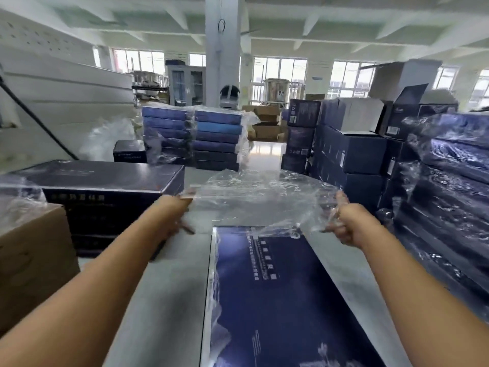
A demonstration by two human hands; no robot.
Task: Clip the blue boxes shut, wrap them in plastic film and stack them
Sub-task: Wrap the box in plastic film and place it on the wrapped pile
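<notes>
A flat dark blue box with white lettering lies lengthwise in front of me on a grey table. A sheet of clear plastic film is stretched in the air above the box's far end. My left hand grips the film's left edge, its fingers blurred. My right hand grips the right edge with curled fingers and the thumb up. Crumpled film also runs along the box's left side.
A stack of unwrapped blue boxes sits left of my left arm, beside a brown carton. Film-wrapped blue stacks stand at the table's far end and at the right. Open blue cartons are piled beyond. A pillar stands behind.
</notes>
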